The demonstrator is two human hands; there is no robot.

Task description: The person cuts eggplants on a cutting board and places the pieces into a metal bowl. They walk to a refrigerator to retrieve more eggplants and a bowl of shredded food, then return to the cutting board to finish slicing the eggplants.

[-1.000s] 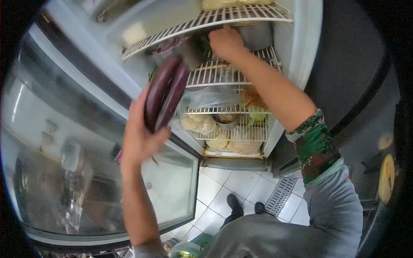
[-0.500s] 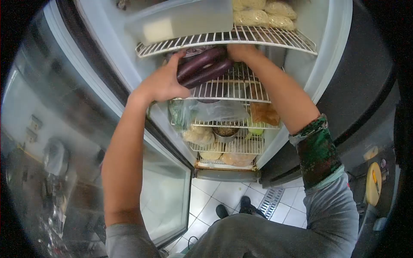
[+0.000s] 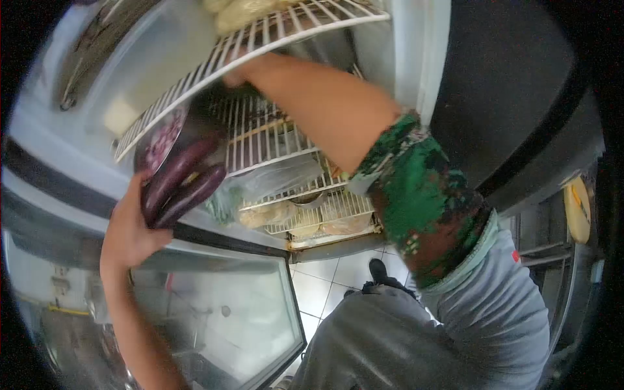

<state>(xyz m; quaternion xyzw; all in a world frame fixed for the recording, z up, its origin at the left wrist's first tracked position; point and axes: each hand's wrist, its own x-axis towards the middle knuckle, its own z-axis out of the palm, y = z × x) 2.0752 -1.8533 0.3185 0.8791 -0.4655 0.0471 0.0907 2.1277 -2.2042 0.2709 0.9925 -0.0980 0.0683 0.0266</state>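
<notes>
My left hand [image 3: 132, 227] is closed round the lower ends of two long, dark purple eggplants [image 3: 179, 175], at the left side of the open fridge. Just behind them is a tilted container of purple-and-white pieces [image 3: 162, 140]; their kind I cannot make out. My right hand [image 3: 239, 73] reaches deep under the upper wire shelf [image 3: 260, 47]. Its fingers are hidden by the shelf bars and shadow, so whether it holds anything does not show. Below my right forearm lies another wire shelf [image 3: 270, 156].
Lower shelves hold a clear plastic bag [image 3: 276, 177], a metal bowl [image 3: 309, 199] and wrapped food. Pale bagged food [image 3: 250, 13] sits on the top shelf. The glass fridge door [image 3: 234, 312] stands open at the left. The floor has white tiles [image 3: 312, 283].
My left hand has drawn the eggplants left and down, out toward the door side. My right arm still reaches inside under the upper shelf. The view has turned and shifted.
</notes>
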